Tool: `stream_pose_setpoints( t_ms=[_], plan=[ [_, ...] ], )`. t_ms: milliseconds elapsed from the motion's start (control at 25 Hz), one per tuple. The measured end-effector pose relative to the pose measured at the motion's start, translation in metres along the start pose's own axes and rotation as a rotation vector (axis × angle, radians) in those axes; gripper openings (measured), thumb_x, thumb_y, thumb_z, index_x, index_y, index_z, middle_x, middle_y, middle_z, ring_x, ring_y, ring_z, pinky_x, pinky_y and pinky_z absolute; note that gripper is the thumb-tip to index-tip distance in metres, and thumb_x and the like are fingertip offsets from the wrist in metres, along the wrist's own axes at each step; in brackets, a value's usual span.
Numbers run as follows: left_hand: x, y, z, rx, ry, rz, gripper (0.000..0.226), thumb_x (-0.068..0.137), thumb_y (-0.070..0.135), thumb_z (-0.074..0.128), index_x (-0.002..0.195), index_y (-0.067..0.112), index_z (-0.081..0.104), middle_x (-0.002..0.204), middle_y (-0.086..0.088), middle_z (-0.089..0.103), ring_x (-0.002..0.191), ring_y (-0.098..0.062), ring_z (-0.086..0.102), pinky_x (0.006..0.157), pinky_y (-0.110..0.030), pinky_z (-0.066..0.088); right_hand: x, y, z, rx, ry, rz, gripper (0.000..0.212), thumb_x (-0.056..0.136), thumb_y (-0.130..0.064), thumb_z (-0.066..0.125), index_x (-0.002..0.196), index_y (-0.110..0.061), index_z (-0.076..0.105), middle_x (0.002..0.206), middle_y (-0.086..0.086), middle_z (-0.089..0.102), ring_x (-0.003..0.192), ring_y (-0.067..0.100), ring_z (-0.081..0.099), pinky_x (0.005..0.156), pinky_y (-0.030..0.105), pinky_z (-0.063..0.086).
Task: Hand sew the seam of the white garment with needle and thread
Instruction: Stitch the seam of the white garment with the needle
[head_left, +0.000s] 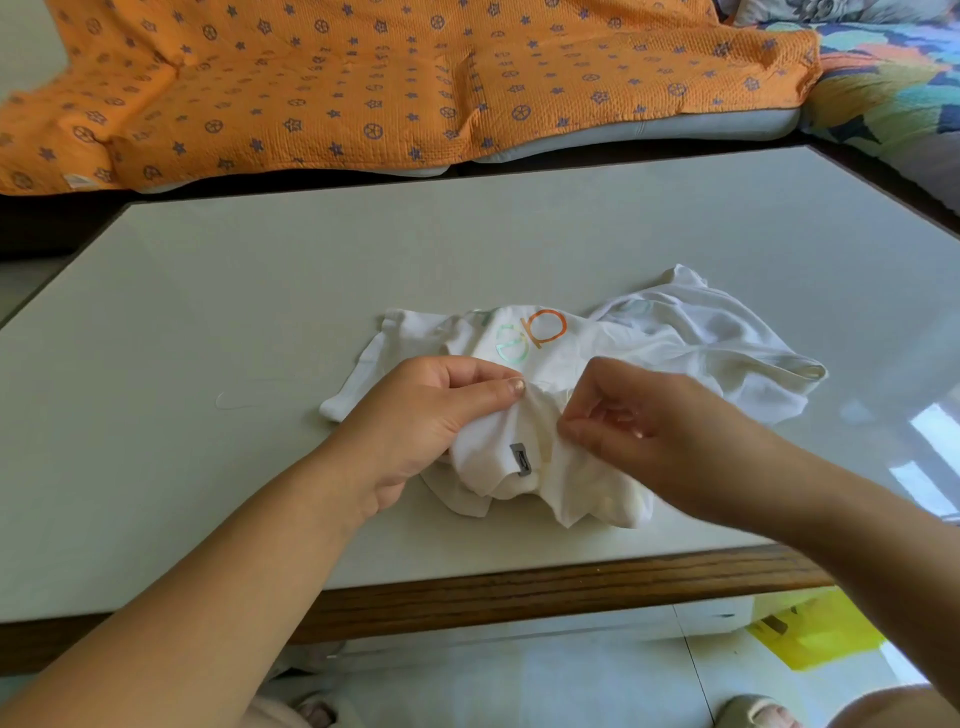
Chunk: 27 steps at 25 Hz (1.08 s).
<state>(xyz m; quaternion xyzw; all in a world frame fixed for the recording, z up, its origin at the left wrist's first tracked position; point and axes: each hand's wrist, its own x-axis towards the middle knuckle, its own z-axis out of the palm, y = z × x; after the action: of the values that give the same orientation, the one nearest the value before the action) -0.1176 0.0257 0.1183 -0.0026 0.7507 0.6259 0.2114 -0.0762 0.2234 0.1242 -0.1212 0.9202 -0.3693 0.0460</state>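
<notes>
A crumpled white garment (675, 332) with orange and green printed letters and a small grey label (519, 459) lies near the table's front edge. My left hand (431, 415) grips a bunched fold of it, thumb pressed on top. My right hand (649, 421) pinches the cloth just to the right of that fold, fingers curled. A thin pale thread (244, 397) lies on the table to the left of the garment. No needle is visible.
The pale table (311, 270) has a wooden front rim (545, 587). Behind it is a sofa under an orange patterned blanket (363, 83). A yellow bag (815, 629) lies on the tiled floor at lower right.
</notes>
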Motion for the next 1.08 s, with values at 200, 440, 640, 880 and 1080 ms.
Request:
stream_pose_setpoints(
  t_ms=[200,440,640,880,1080],
  plan=[
    [-0.002,0.002,-0.001,0.025,-0.050,0.006,0.007,0.086,0.022,0.069,0.086,0.022,0.076,0.087,0.006,0.077,0.078,-0.004,0.070,0.065,-0.015,0.052,0.021,0.011,-0.028,0.804,0.373,0.230,0.013,0.095,-0.015,0.059,0.082,-0.015,0.059,0.075,0.006,0.073,0.046,0.011,0.050,0.041,0.019,0.038],
    [-0.004,0.002,0.000,0.039,-0.090,0.017,0.008,0.084,0.020,0.070,0.083,0.023,0.077,0.081,0.009,0.075,0.074,0.001,0.068,0.061,-0.010,0.047,0.042,0.037,-0.045,1.407,0.468,0.310,0.007,0.100,-0.006,0.049,0.094,-0.006,0.052,0.078,0.015,0.070,0.080,0.026,0.074,0.066,0.026,0.059],
    [-0.004,0.003,-0.003,0.038,-0.112,0.013,0.009,0.084,0.019,0.069,0.081,0.024,0.076,0.082,0.008,0.075,0.075,-0.001,0.068,0.064,-0.013,0.049,0.053,0.058,-0.047,1.066,0.690,0.288,0.006,0.100,-0.011,0.049,0.098,-0.008,0.053,0.091,0.016,0.073,0.094,0.026,0.073,0.088,0.035,0.057],
    [-0.005,0.003,-0.005,0.026,-0.122,0.008,0.008,0.083,0.020,0.070,0.081,0.023,0.077,0.083,0.006,0.075,0.076,-0.003,0.068,0.066,-0.015,0.049,0.054,0.058,-0.045,0.714,0.832,0.330,0.009,0.098,-0.019,0.055,0.089,-0.021,0.055,0.090,0.004,0.074,0.090,0.013,0.072,0.091,0.032,0.056],
    [-0.005,0.004,-0.004,0.027,-0.119,0.022,0.010,0.072,0.029,0.072,0.079,0.025,0.078,0.084,0.007,0.076,0.079,-0.003,0.069,0.068,-0.017,0.050,0.038,0.014,-0.021,0.527,0.572,0.214,0.014,0.096,-0.016,0.059,0.083,-0.020,0.056,0.080,0.004,0.073,0.078,0.017,0.073,0.073,0.031,0.060]
  ],
)
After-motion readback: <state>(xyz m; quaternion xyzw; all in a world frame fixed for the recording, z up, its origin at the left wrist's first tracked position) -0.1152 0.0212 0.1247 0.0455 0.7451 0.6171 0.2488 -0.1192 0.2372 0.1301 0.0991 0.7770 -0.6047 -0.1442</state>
